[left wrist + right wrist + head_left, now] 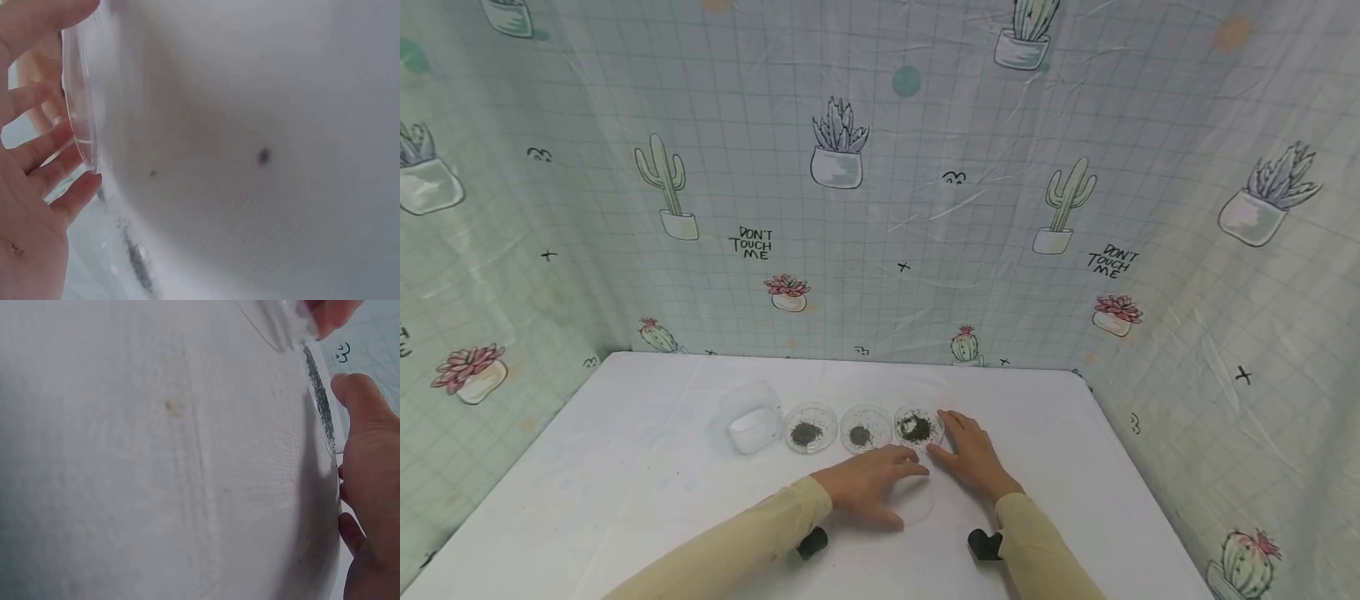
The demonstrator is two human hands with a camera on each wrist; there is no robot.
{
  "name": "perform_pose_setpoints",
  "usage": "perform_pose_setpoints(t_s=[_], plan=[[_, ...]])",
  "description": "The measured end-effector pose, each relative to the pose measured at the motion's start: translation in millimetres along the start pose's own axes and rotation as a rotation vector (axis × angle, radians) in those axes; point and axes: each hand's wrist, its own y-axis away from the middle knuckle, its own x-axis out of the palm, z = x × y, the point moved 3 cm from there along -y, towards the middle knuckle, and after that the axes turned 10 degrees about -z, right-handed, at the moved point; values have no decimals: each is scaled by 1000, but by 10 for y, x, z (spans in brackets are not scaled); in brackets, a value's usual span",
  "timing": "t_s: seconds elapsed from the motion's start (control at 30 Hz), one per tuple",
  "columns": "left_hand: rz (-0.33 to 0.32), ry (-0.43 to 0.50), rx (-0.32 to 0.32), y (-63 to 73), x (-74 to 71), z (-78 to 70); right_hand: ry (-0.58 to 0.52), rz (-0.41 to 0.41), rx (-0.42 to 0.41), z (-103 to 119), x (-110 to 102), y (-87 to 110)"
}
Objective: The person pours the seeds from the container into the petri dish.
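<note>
Three clear petri dishes stand in a row. The left dish [811, 412] and middle dish [867, 412] hold dark granules. In the right dish [917, 410], dark greenish bits lie with some white pieces. My right hand [973, 458] holds the right dish's near right rim between thumb and fingers; dark granules [320, 400] show beside the thumb in the right wrist view. My left hand [868, 483] grips a clear round dish or lid [917, 507], thumb and fingers about its edge. Edge-on in the left wrist view, this clear piece [81, 112] shows no contents.
A clear plastic box [752, 417] stands left of the dishes on the white table [625, 467]. Dark wrist mounts [812, 543] sit by the sleeves. A cactus-print curtain [850, 225] rises behind the table and along both sides.
</note>
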Motion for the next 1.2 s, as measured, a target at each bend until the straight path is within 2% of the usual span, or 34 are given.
perform_pose_setpoints(t_s=[0.17, 0.33, 0.63, 0.83, 1.0, 1.2], plan=[[-6, -9, -36, -8, -127, 37, 31, -7, -11, 17, 5, 10], [-17, 4, -36, 7, -205, 91, 66, -6, 1, 48, 1, 11], [-35, 102, -102, 4, -287, 237, 123, -15, -9, 118, 5, -20], [-45, 106, -92, -40, -372, 264, 166, -14, 0, 96, 43, -28], [-48, 134, -112, -75, -448, 296, 163, -34, -2, 89, 49, -42], [-82, 126, -108, -146, -511, 337, 157, -25, 10, 102, 46, -59]])
